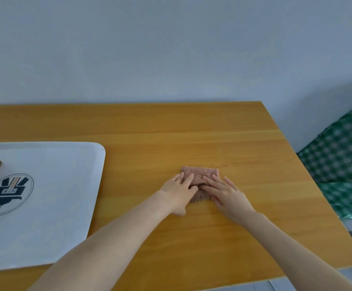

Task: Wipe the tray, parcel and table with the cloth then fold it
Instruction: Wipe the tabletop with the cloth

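Pink cloth (200,175) lies folded small on wood table (170,131), R of white tray (66,185). We press it flat w/ left hand (178,191) & right hand (226,193), fingers straight, nothing gripped.

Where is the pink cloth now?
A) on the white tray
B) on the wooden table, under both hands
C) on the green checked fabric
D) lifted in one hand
B: the pink cloth lies folded on the wooden table, and the left hand and right hand press flat on it.
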Demonstrator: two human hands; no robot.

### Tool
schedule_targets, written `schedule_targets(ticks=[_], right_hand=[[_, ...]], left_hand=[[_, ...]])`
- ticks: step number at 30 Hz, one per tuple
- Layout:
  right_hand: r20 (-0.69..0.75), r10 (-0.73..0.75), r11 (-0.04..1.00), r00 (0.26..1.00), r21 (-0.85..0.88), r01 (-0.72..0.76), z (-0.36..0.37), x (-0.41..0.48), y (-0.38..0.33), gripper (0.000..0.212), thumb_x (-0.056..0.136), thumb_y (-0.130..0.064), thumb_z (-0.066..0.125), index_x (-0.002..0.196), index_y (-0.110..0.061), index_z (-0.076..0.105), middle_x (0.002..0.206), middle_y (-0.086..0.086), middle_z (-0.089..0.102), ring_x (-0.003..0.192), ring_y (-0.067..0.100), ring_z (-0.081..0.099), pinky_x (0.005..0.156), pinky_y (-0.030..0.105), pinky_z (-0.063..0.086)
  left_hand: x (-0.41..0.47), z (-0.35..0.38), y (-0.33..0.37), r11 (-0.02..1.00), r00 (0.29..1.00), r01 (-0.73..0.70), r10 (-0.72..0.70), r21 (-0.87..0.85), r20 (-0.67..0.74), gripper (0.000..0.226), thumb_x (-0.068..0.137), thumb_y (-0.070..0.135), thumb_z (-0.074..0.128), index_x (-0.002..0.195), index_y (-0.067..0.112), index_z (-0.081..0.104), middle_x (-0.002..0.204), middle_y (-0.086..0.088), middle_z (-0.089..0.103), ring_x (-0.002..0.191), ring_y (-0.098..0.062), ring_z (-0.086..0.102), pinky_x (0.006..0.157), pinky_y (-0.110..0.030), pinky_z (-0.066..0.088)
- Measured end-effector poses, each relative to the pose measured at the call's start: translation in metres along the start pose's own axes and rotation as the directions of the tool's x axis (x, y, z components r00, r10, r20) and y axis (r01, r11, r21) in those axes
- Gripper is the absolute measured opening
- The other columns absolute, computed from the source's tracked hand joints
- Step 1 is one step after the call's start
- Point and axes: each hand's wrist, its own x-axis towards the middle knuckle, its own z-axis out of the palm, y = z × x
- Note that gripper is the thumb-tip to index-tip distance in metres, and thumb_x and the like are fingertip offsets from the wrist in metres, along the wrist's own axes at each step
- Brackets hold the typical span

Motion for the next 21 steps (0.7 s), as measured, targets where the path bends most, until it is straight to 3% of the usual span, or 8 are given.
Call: schedule_targets(ticks=[2, 5, 7, 9, 11, 18, 21], right_hand=[[0.02, -0.01, 0.998, 1.0, -0.055, 0.011, -0.005, -0.002, 0.0, 0.042, 0.088, -0.033, 0.033, 0.112, -0.03, 0.068, 0.129, -0.01, 0.06, 0.12, 0.013, 0.056, 0.102, 0.043, 0.04], [0.021, -0.033, 0.997, 0.999, -0.072, 0.034, -0.007, -0.012, 0.009, 0.039, 0.086, -0.041, 0.039, 0.111, -0.032, 0.068, 0.129, -0.012, 0.059, 0.122, 0.01, 0.053, 0.111, 0.035, 0.028], [-0.003, -0.044, 0.996, 0.999, -0.073, 0.044, -0.006, -0.025, 0.021, 0.03, 0.084, -0.038, 0.057, 0.112, -0.032, 0.068, 0.131, -0.013, 0.057, 0.124, 0.01, 0.051, 0.11, 0.033, 0.022], [-0.023, -0.028, 0.998, 0.999, -0.052, 0.027, -0.009, -0.037, 0.033, 0.036, 0.076, -0.028, 0.076, 0.112, -0.031, 0.068, 0.131, -0.013, 0.057, 0.124, 0.01, 0.051, 0.11, 0.034, 0.022], [-0.038, -0.008, 0.999, 0.999, -0.046, 0.007, -0.011, -0.042, 0.044, 0.04, 0.071, -0.023, 0.082, 0.109, -0.03, 0.07, 0.129, -0.013, 0.058, 0.122, 0.011, 0.053, 0.11, 0.035, 0.027], [-0.048, 0.105, 0.994, 0.993, 0.021, -0.105, -0.016, -0.017, 0.066, 0.033, 0.075, -0.011, 0.078, 0.103, -0.026, 0.073, 0.124, -0.009, 0.062, 0.122, 0.015, 0.053, 0.1, 0.05, 0.043], [-0.044, 0.158, 0.984, 0.987, 0.088, -0.153, -0.019, 0.005, 0.075, 0.028, 0.082, -0.006, 0.07, 0.104, -0.023, 0.073, 0.128, -0.009, 0.059, 0.129, 0.014, 0.046, 0.111, 0.041, 0.033]], left_hand=[[-0.002, -0.001, 0.002, 1.0, 1.0, -0.013, 0.013, 0.008, 0.008, 0.066, 0.086, 0.012, 0.053, 0.144, 0.01, 0.023, 0.157, -0.02, -0.011, 0.145, -0.038, 0.001, 0.12, -0.04, 0.005], [-0.001, -0.002, 0.007, 0.998, 0.998, -0.064, 0.063, 0.027, 0.025, 0.068, 0.086, 0.014, 0.053, 0.146, 0.011, 0.021, 0.157, -0.019, -0.011, 0.145, -0.037, 0.001, 0.12, -0.039, 0.006], [0.001, -0.002, 0.015, 0.994, 0.994, -0.105, 0.104, 0.036, 0.029, 0.072, 0.087, 0.015, 0.053, 0.149, 0.012, 0.016, 0.157, -0.017, -0.012, 0.146, -0.036, 0.0, 0.12, -0.039, 0.006], [0.009, -0.004, 0.024, 0.988, 0.989, -0.145, 0.144, 0.055, 0.031, 0.075, 0.088, 0.018, 0.051, 0.151, 0.014, 0.011, 0.157, -0.016, -0.013, 0.146, -0.034, -0.001, 0.12, -0.038, 0.005], [0.019, -0.009, 0.032, 0.984, 0.986, -0.166, 0.165, 0.07, 0.027, 0.075, 0.09, 0.019, 0.049, 0.152, 0.013, 0.008, 0.157, -0.017, -0.014, 0.146, -0.035, -0.001, 0.12, -0.038, 0.005], [0.057, -0.02, 0.03, 0.987, 0.988, -0.154, 0.155, 0.05, -0.008, 0.07, 0.091, 0.017, 0.047, 0.151, 0.01, 0.012, 0.156, -0.02, -0.012, 0.145, -0.039, 0.0, 0.12, -0.04, 0.005], [0.073, -0.027, 0.024, 0.992, 0.992, -0.122, 0.122, 0.012, -0.041, 0.067, 0.091, 0.015, 0.046, 0.151, 0.01, 0.016, 0.157, -0.02, -0.01, 0.145, -0.039, 0.002, 0.12, -0.041, 0.006]])
